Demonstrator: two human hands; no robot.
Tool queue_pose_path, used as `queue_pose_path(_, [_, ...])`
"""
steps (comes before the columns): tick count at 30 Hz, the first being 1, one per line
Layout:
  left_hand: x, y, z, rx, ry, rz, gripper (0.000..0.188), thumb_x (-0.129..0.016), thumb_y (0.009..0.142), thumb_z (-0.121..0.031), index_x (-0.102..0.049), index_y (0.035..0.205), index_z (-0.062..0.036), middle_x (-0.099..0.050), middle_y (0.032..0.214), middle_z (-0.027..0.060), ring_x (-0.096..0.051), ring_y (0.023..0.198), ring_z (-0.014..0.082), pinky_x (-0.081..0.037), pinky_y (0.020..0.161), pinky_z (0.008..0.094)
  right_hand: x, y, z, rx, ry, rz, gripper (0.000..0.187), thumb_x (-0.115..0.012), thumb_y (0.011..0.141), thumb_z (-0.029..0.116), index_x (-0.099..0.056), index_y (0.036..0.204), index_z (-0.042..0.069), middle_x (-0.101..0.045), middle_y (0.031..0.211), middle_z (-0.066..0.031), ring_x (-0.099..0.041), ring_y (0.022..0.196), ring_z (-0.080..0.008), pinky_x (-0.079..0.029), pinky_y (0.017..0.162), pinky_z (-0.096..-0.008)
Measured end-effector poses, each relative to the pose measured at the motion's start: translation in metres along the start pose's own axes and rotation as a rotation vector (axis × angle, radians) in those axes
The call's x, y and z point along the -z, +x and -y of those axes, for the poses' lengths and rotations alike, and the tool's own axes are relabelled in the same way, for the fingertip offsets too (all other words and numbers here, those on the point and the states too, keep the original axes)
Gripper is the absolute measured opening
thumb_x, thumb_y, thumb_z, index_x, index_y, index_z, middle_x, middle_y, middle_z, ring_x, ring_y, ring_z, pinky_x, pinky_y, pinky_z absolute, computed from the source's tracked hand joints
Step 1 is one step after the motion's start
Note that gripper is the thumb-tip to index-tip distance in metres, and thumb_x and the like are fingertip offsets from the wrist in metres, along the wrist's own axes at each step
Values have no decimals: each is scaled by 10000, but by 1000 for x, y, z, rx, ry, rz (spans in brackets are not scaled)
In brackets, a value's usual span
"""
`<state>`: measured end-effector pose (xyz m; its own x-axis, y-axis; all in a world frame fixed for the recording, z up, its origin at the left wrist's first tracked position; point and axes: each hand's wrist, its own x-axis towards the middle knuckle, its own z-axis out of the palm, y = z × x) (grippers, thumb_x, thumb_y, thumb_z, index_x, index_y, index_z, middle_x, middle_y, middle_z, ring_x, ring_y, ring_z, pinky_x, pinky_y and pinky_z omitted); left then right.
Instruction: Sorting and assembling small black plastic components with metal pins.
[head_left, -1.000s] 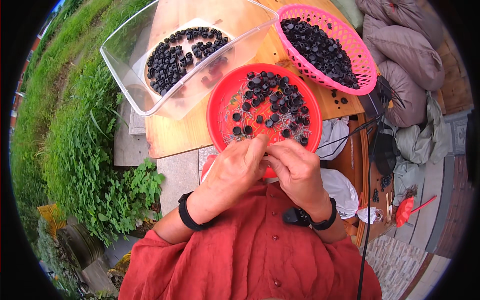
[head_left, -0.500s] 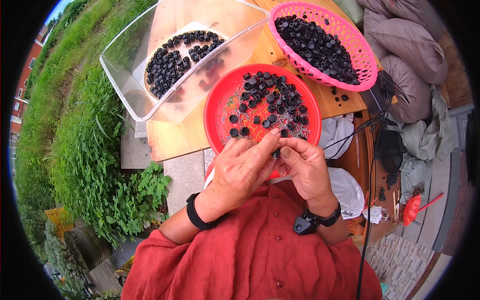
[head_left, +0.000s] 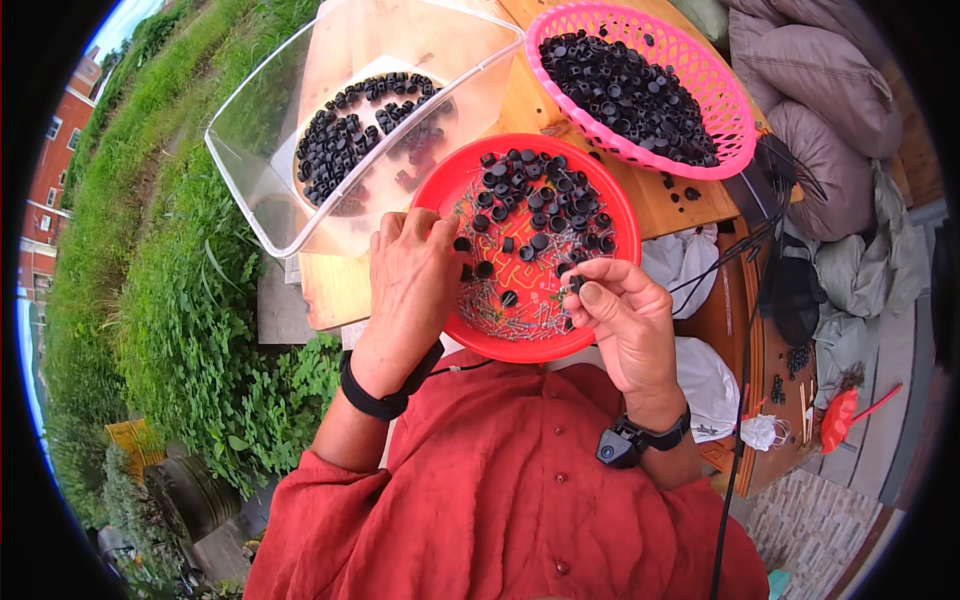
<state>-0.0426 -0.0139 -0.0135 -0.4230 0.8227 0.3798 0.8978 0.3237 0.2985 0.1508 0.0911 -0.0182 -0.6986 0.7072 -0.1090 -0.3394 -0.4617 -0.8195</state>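
My right hand (head_left: 625,320) pinches a small black plastic cap (head_left: 576,284) between thumb and fingertips, above the near right part of a round red tray (head_left: 627,220). A thin metallic bit shows beside that cap, too small to make out well. My left hand (head_left: 410,290) lies over the tray's left rim with its fingers bent down and drawn together. Its fingertips are mostly hidden, so what they grip cannot be seen. Several loose black caps (head_left: 530,185) fill the tray's far side, and thin silvery screws or nails (head_left: 515,315) are scattered nearer to me.
Beyond the tray, a pink lattice basket (head_left: 742,140) holds a heap of black caps. A clear plastic bin (head_left: 245,195) leans at the far left, with more caps showing through. Both rest on a wooden table (head_left: 325,285). Black cables (head_left: 745,350) hang at the right.
My hands were together at the tray's near edge and have parted. The left has moved left and farther away to the tray's rim; the right keeps the cap, slightly to the right.
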Motion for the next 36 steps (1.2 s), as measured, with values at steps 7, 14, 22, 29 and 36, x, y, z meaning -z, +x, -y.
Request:
queue_pose_path(7, [-6,4,6,22,78,199,260,-719,705,-133,-678,961,-104,-597,905,65,-528,934,273,-404,813,383,-3,-2,-3,34,-110,38,184,-619,878,-21,-616,1062,-25,-664,1008,-138,-664,846,-168,-543,717,-258])
queue_pose_path(14, [5,-8,-14,59,-613,52,195,-660,739,15,-620,927,-20,-615,850,89,-611,779,236,-484,689,339,-21,1,-8,100,-241,44,140,-618,877,-47,-616,1017,-38,-653,906,-82,-664,825,-135,-554,712,-237])
queue_pose_path(22, [3,-22,-19,63,-895,45,300,-696,713,101,-646,983,-19,-628,829,47,-596,723,118,-500,649,254,-34,-1,-13,462,-730,25,188,-721,771,-51,-682,944,11,-648,905,-72,-633,790,-122,-521,688,-242])
queue_pose_path(29, [2,-29,-18,41,-906,29,302,-719,703,77,-641,980,-13,-627,842,83,-618,702,163,-513,617,276,-37,-1,-18,410,-765,26,173,-727,758,-60,-691,914,4,-650,870,-72,-636,776,-125,-521,676,-243])
queue_pose_path(36, [4,-31,-18,38,-918,45,281,-721,706,70,-647,968,1,-654,883,99,-650,751,205,-525,648,295,-34,-2,-22,367,-747,37,166,-725,761,-63,-692,910,0,-640,864,-61,-631,765,-118,-523,664,-237])
